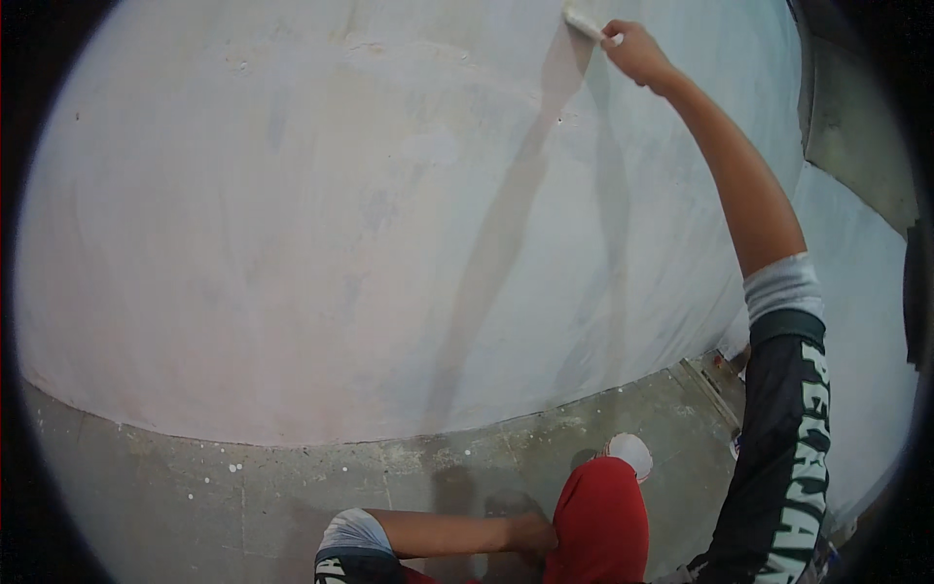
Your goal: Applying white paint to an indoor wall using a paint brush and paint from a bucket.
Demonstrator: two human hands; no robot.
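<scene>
High on the pale wall, my right hand is closed around a slim white paintbrush. Its tip touches or nearly touches the painted surface near the upper edge of the view. Patchy white and bluish streaks cover the wall, with a few small holes and a rough crack. My left hand rests against my bent knee in red cloth. Its fingers are dim and partly hidden, so their pose is unclear.
A grey floor spotted with white paint meets the wall's lower edge. Beyond my knee shows a white shoe tip. Another wall section stands to the right, with a dark object at its edge. Small items lie in the right corner.
</scene>
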